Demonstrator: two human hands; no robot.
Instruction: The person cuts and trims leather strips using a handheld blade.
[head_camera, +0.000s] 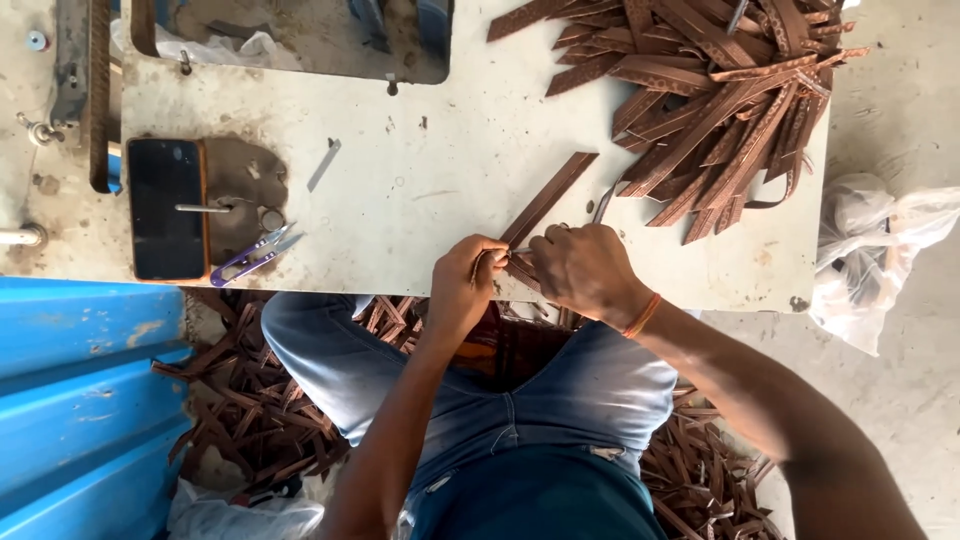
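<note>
My left hand (467, 285) and my right hand (583, 270) meet at the near edge of a worn white table (440, 150). Both pinch the near end of a long brown patterned strip (552, 192) that slants away across the table. My left fingers are curled tight on its end; my right hand covers the strip from the other side. A big heap of similar brown strips (720, 90) lies at the far right of the table, just beyond my right hand.
A dark phone (165, 208) and small purple-handled snips (256, 255) lie at the table's left. Several brown strips (250, 420) litter the floor around my lap. A blue panel (80, 400) stands at left, a clear plastic bag (870, 250) at right.
</note>
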